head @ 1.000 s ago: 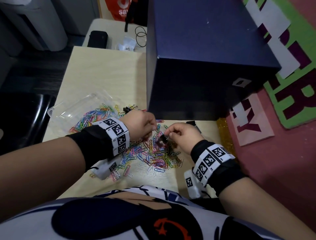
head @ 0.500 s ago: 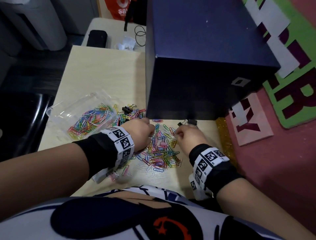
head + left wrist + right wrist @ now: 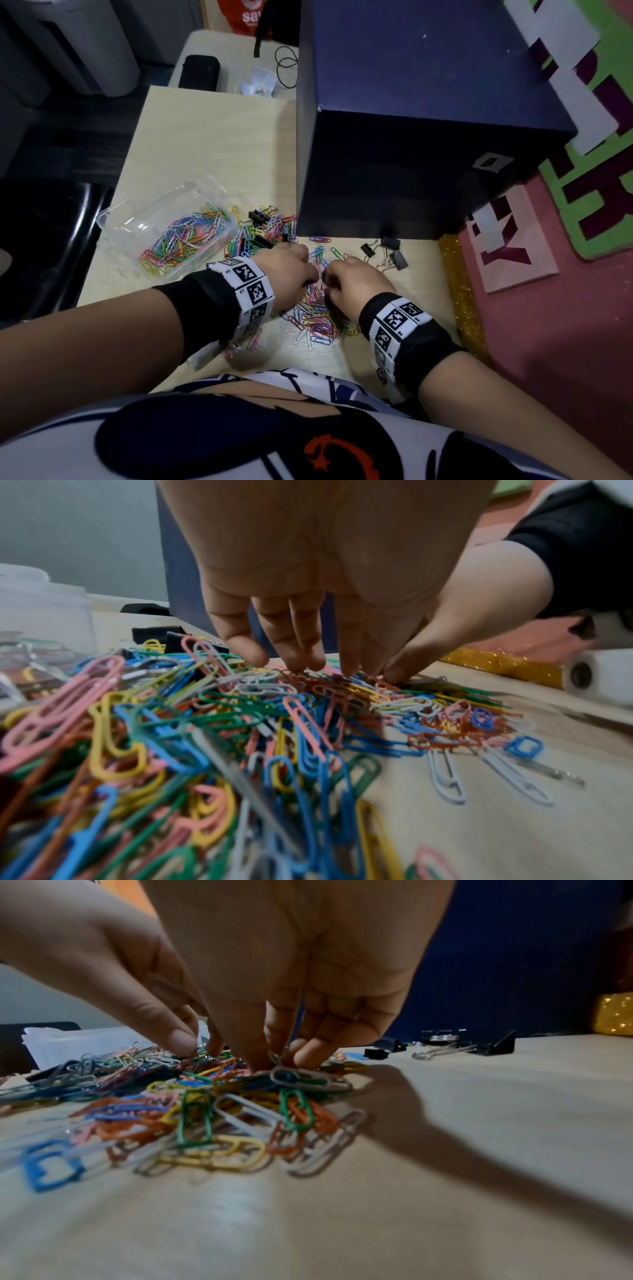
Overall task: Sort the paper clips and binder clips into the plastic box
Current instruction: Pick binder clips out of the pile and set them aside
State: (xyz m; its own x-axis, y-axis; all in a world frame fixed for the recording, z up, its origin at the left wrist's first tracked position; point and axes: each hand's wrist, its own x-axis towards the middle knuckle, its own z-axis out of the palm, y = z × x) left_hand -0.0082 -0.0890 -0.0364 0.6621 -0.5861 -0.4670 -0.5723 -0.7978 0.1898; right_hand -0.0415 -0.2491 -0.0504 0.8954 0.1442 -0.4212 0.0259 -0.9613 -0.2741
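Observation:
A pile of coloured paper clips (image 3: 318, 317) lies on the wooden table (image 3: 212, 154), close to me. My left hand (image 3: 294, 270) rests its straight fingertips (image 3: 301, 664) on the far side of the pile. My right hand (image 3: 349, 277) comes down right beside it, and its thumb and fingers (image 3: 304, 1053) pinch a thin wire clip in the pile. The clear plastic box (image 3: 137, 219), part full of paper clips, stands to the left. Black binder clips (image 3: 392, 253) lie loose to the right, and more binder clips (image 3: 257, 236) are mixed with paper clips by the box.
A big dark blue box (image 3: 411, 137) stands just behind the pile and walls off the far right of the table. A gold glitter strip (image 3: 462, 301) runs along the table's right edge. A black case (image 3: 198, 72) and cables lie on a far table.
My right hand carried a black binder clip to the right, let it go by the blue box, and came back left to the pile. My left hand stayed on the pile.

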